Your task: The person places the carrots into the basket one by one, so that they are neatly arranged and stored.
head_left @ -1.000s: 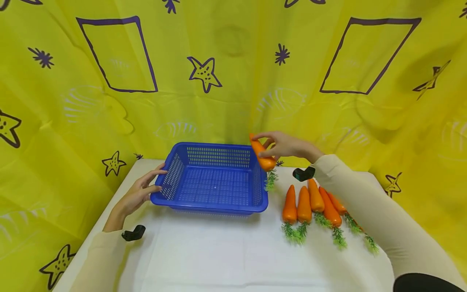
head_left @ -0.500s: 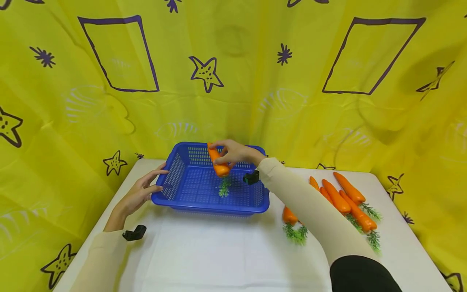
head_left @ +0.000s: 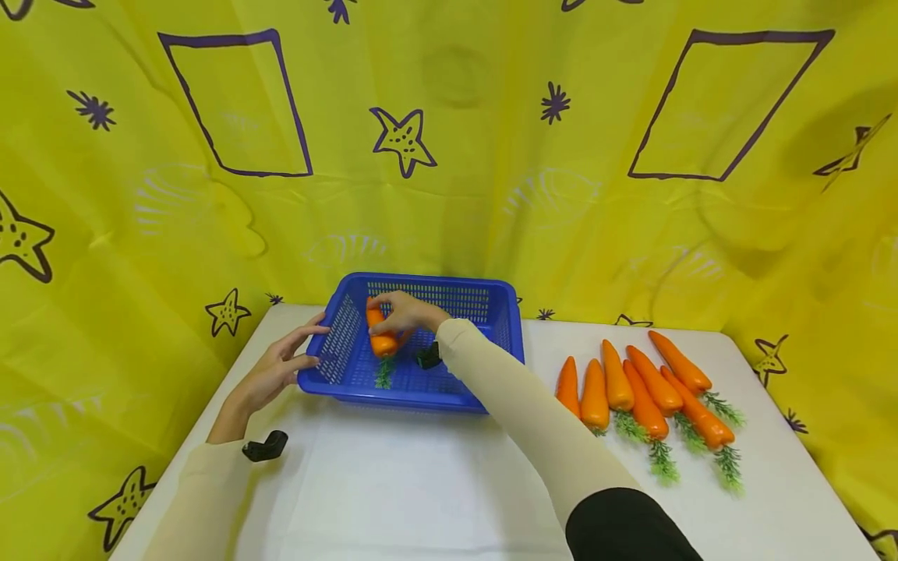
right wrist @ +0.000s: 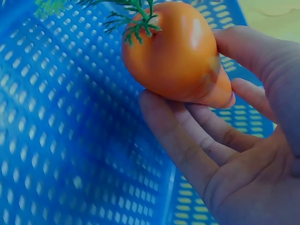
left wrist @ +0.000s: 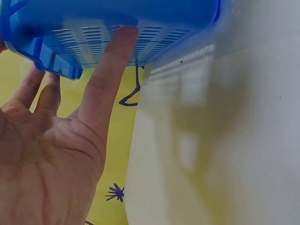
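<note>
A blue slotted basket [head_left: 449,290] stands at the back of the white table. My right hand [head_left: 403,315] reaches into its left half and grips an orange carrot [head_left: 381,331] with green leaves hanging down. In the right wrist view the fingers [right wrist: 187,150] curl around the carrot [right wrist: 180,56] just above the basket floor [right wrist: 70,140]. My left hand [head_left: 281,366] rests with straight fingers against the basket's left wall; the left wrist view shows a finger [left wrist: 110,75] lying on the blue wall [left wrist: 140,28].
Several more orange carrots [head_left: 645,386] with green tops lie in a row on the table's right side. White tablecloth [head_left: 421,483] covers the table in front. Yellow patterned cloth [head_left: 449,156] hangs behind and at both sides.
My right hand has carried the carrot from the basket's right rim across to its left half and lowered it inside. The left hand has stayed on the basket wall.
</note>
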A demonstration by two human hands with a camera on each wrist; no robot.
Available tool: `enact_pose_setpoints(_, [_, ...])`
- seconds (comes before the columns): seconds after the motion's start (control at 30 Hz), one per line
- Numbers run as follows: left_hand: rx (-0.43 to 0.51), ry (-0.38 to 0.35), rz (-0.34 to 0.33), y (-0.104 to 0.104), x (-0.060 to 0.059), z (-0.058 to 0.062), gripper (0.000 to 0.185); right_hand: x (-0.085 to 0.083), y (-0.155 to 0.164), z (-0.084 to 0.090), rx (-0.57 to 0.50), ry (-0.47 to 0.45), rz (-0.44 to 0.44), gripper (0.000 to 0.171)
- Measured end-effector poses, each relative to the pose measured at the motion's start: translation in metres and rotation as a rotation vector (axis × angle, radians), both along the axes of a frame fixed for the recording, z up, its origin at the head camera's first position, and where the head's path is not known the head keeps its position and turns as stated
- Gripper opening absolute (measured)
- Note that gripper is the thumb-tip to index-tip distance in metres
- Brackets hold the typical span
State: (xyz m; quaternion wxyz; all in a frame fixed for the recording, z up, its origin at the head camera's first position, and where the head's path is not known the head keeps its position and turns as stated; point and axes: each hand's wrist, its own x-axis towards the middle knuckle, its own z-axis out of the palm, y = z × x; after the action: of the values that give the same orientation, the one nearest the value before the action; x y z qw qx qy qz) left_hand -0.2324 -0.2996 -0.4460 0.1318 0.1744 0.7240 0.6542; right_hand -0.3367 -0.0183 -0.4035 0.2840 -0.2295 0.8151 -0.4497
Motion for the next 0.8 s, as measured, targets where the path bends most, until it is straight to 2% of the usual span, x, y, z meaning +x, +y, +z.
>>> enact_pose_setpoints(0.33, [0.004,-0.010,-0.001,-0.001,-0.001,0.001,0.050,0.004,-0.024,-0.020,0.030,-0.068,-0.067,0.062])
enact_pose_setpoints(0.5, [0.012,-0.018,-0.001,-0.001,0.000,0.001,0.050,0.006,-0.029,-0.023,0.038,-0.088,-0.107,0.061])
enact_pose_setpoints(0.8, [0.007,-0.014,0.007,-0.001,0.000,0.000,0.050,0.005,-0.036,-0.024,-0.015,-0.214,-0.134,0.065])
